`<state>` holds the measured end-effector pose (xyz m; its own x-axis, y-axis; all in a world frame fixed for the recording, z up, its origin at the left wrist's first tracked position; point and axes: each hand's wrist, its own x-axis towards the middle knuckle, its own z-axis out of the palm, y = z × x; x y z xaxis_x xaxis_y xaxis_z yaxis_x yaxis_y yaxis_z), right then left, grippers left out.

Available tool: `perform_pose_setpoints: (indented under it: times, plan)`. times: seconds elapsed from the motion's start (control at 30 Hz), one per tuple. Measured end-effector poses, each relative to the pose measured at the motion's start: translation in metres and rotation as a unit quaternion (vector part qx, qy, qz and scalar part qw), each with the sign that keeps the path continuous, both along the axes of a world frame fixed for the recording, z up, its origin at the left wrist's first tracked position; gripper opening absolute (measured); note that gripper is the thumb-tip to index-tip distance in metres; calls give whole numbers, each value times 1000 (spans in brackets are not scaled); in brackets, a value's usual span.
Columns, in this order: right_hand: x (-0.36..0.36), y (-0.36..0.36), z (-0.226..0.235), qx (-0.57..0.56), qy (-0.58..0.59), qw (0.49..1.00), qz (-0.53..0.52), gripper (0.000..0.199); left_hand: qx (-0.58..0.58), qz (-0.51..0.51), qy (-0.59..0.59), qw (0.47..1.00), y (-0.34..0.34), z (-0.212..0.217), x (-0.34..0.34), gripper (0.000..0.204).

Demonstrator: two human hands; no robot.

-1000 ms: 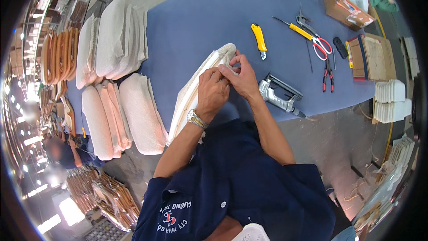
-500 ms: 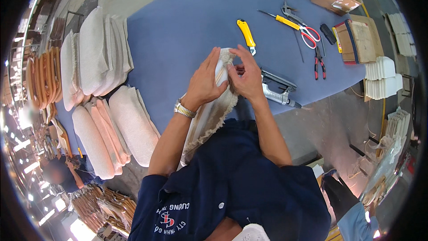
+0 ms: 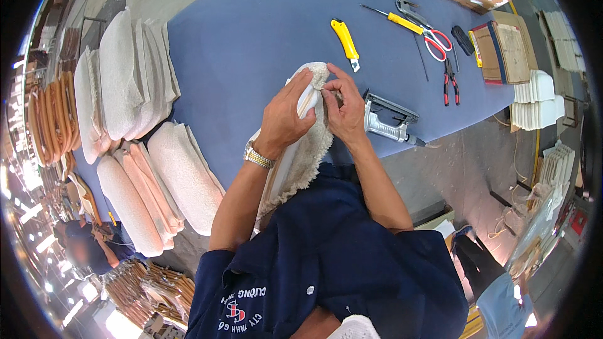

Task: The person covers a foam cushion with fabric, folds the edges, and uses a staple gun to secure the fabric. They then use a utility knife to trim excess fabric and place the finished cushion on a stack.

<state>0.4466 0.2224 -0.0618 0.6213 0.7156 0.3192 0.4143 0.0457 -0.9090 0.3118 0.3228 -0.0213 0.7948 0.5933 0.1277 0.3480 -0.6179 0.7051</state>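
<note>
A long, narrow padded panel (image 3: pixel 284 172) with beige textured fabric and a frayed edge stands tilted between my hands, its near end against my dark shirt. My left hand (image 3: pixel 286 116), with a metal-band watch on the wrist, is wrapped over the panel's left side near the far end. The fingers of my right hand (image 3: pixel 345 110) are closed in a pinch on the fabric at the panel's rounded far end. Just right of that hand, a silver pneumatic staple gun (image 3: pixel 392 122) lies on the blue-grey table (image 3: pixel 251 31). Beyond the panel is a yellow utility knife (image 3: pixel 345 44).
Red-handled scissors (image 3: pixel 436 44), a yellow screwdriver (image 3: pixel 402 22) and red-and-black pliers (image 3: pixel 450 85) lie at the right. Cardboard boxes (image 3: pixel 512 50) stand at the table's right edge. Stacked upholstered panels (image 3: pixel 129 81) fill the left side. Other people are at lower left and lower right.
My right fingers have shifted slightly at the panel's far end, and more of the folded fabric there shows. My left hand keeps its hold. The whole view has shifted a little.
</note>
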Motion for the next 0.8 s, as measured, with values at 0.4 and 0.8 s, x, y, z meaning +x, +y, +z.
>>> perform_pose_setpoints:
  times: [0.4, 0.8]
  plan:
    - [-6, 3, 29, -200, 47, 978, -29, 35, 30, 13, -41, 999, -6, -9, 3, 51]
    - [-10, 7, -18, -55, 217, 974, 37, 37, -186, -12, -29, 982, 27, 0, 2, 44]
